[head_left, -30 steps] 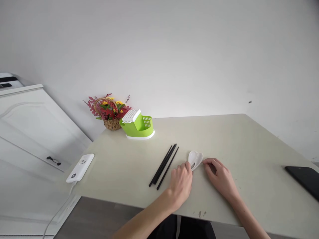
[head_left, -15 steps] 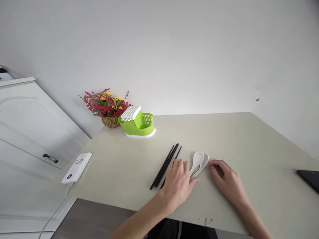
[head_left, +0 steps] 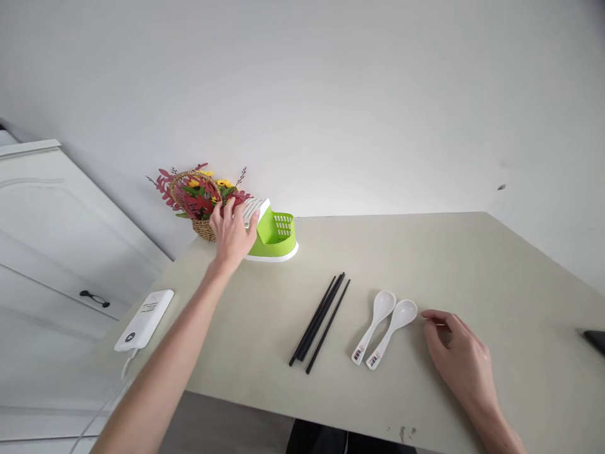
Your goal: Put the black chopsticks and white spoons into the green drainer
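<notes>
My left hand (head_left: 232, 228) reaches over the left end of a green cutlery holder (head_left: 271, 249) with a slotted white top, its fingers spread. The hand hides part of the holder, so whether it touches it I cannot tell. My right hand (head_left: 456, 353) rests on the table, loosely curled and holding nothing, with its fingertips just right of the spoons. Two white spoons, a left one (head_left: 377, 321) and a right one (head_left: 394, 328), lie side by side, bowls pointing away from me and printed handle ends toward me. Left of them lie several black chopsticks (head_left: 322, 318), one slightly apart.
A wicker basket (head_left: 203, 229) of red and yellow flowers stands behind the holder, near the wall. A white power bank (head_left: 145, 320) with a cable lies at the table's left edge, beside a white cabinet (head_left: 38, 252). A black phone-like object (head_left: 596, 340) shows at far right.
My left hand has let go of the spoons and moved up and left to the green holder. The spoons, overlapping before, now lie apart. My right hand stays close beside them.
</notes>
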`<control>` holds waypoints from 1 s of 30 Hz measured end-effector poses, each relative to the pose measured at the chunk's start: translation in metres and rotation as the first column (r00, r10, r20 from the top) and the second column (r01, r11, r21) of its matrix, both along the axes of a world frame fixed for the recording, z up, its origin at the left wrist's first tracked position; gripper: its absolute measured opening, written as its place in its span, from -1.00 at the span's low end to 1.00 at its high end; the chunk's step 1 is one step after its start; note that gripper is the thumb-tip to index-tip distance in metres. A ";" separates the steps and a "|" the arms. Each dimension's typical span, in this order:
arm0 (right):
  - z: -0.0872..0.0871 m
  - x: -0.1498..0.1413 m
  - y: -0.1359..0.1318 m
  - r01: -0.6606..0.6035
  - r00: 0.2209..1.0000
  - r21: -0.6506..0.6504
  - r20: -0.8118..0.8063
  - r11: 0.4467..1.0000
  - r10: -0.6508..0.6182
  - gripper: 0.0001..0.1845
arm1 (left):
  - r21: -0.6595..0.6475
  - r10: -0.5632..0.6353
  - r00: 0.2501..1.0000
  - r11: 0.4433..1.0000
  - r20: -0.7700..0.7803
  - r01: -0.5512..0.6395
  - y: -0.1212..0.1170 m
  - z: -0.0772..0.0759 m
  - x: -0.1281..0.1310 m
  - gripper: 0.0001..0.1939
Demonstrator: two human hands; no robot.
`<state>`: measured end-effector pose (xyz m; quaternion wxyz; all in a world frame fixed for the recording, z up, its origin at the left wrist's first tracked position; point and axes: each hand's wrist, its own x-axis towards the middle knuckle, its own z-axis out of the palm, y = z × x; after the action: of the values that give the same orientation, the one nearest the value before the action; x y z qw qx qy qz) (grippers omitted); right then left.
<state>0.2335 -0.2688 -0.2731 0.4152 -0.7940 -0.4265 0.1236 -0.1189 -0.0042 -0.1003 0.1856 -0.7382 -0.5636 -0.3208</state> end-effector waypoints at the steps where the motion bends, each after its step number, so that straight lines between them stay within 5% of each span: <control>1: 0.000 0.000 0.000 0.020 1.000 -0.001 -0.001 1.000 -0.020 -0.68 | -0.035 0.021 1.000 0.999 -0.017 -0.022 0.010 0.001 -0.009 -0.49; 6: -0.001 0.001 0.000 0.066 0.998 -0.026 0.005 0.997 -0.066 -0.65 | -0.224 -0.077 0.997 0.971 0.027 0.082 0.035 -0.009 -0.030 -0.40; 13: 0.000 0.002 -0.001 0.065 0.998 -0.059 0.004 0.996 -0.065 -0.59 | -0.221 0.001 1.000 0.975 0.028 0.005 0.020 -0.014 0.000 -0.35; 30: 0.000 0.001 0.002 0.062 0.996 -0.056 -0.065 0.997 -0.065 -0.61 | -0.334 -0.251 0.965 0.918 -0.076 0.213 -0.053 -0.019 0.184 -0.20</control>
<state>0.2345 -0.2672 -0.2728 0.4116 -0.8134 -0.3834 0.1484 0.0646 -0.0568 -0.1193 0.0558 -0.8378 -0.5050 -0.1999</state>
